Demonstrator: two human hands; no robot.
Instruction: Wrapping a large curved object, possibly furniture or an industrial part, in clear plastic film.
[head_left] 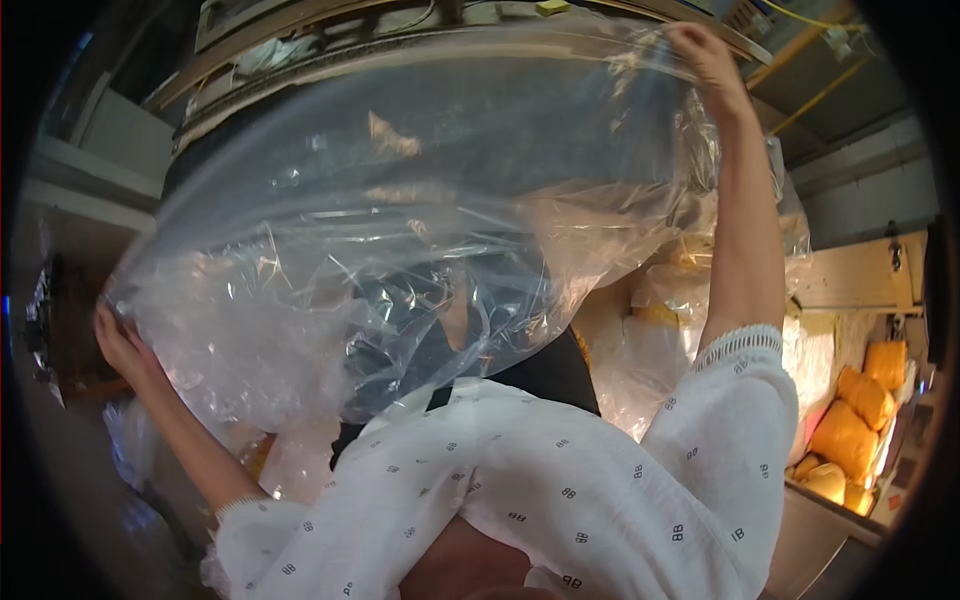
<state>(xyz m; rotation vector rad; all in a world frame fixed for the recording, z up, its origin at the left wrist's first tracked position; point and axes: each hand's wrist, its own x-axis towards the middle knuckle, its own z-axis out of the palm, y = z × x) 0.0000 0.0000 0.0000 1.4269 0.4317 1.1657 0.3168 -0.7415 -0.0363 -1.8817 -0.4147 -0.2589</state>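
Note:
A large clear plastic sheet [420,215] is stretched between my two hands, wrinkled and shiny, its lower part bunched in front of my lap. My left hand [122,345] grips its edge at the far left, low down. Up at the top right, my right hand [703,58] is closed on the opposite end of the sheet, with that arm reaching well forward. Through the film a dark surface [330,130] shows behind it. Whether the sheet is a single layer or a bag, I cannot tell.
A wooden-edged bench or frame [300,75] runs across the far side. More crumpled clear plastic [660,370] lies to my right. Further right, orange bundles [855,425] sit beside a pale wooden panel [860,275]. A yellow cord [810,20] hangs at the top right.

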